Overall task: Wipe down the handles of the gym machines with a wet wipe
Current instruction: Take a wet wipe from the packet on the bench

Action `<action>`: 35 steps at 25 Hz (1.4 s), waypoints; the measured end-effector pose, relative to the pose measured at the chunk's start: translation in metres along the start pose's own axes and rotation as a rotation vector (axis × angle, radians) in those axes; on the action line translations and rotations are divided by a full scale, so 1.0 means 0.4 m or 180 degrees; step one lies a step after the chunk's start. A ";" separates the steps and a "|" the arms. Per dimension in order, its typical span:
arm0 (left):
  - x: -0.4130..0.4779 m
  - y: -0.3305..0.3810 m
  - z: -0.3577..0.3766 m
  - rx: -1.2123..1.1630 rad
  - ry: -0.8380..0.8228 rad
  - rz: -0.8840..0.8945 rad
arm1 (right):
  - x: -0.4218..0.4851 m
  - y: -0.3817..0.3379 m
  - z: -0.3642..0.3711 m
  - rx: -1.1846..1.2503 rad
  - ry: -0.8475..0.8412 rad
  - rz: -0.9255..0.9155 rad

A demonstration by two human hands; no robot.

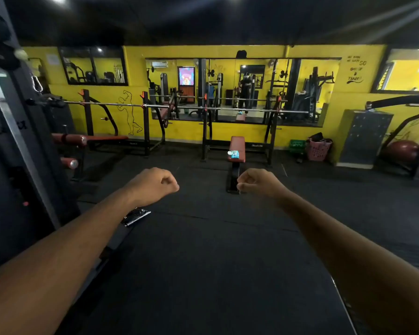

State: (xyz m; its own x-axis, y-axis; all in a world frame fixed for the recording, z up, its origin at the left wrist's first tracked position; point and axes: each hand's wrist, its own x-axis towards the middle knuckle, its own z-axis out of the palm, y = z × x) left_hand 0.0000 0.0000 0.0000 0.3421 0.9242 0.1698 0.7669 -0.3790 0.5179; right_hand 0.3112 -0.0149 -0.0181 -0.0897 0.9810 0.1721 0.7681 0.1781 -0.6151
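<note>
Wipe pack (234,154) lies on bench (237,145) beyond left hand (155,183) and right hand (258,183).

Yellow wall (186,132) with big mirrors (228,88) way beyond the right hand (258,183), red bench (237,146) just past it, dark grey floor (203,250) underneath.

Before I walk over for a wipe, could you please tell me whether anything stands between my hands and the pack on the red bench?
Nothing visible does. Only dark floor lies between the left hand, the right hand and the red bench, where the wipes pack lies on the near end.
</note>
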 end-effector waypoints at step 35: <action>2.020 -0.353 0.529 0.0472 -0.0831 -0.0087 | 1.700 1.007 -0.003 0.0465 0.0002 0.1016</action>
State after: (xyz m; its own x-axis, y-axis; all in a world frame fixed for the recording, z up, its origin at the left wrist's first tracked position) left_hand 0.2829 0.7904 -0.1134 0.4336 0.8981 -0.0737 0.8421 -0.3747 0.3880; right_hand 0.5605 0.7241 -0.1480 0.1408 0.9890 -0.0462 0.6585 -0.1284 -0.7415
